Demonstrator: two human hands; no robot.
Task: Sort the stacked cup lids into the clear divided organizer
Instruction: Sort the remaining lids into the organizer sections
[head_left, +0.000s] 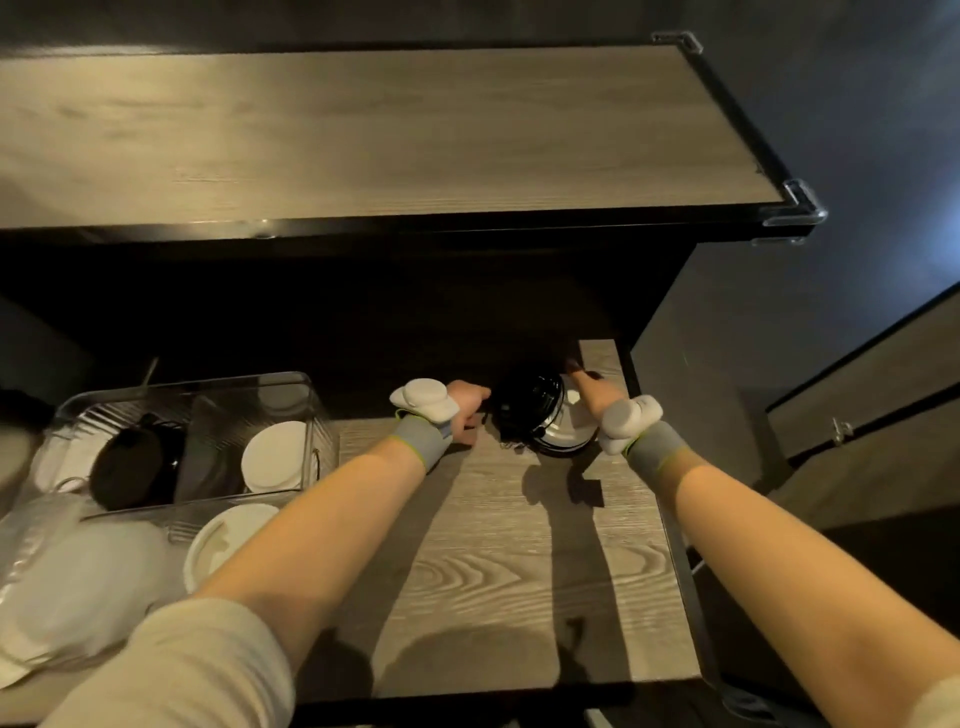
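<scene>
Overhead: grey wood-grain upper shelf overhangs the rear of the lower shelf.
Left: clear plastic divided organizer and clear bag of white round lids block the surface.
Centre: bare grey wood-grain lower shelf, open to the front edge.
Rear right: glossy dark stack of round plastic lids stands in the way.

Wood-grain shelf above matching counter

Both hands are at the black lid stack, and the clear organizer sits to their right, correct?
No. In the head view the clear organizer sits to their left; the left hand and right hand are at the black lid stack.
</scene>
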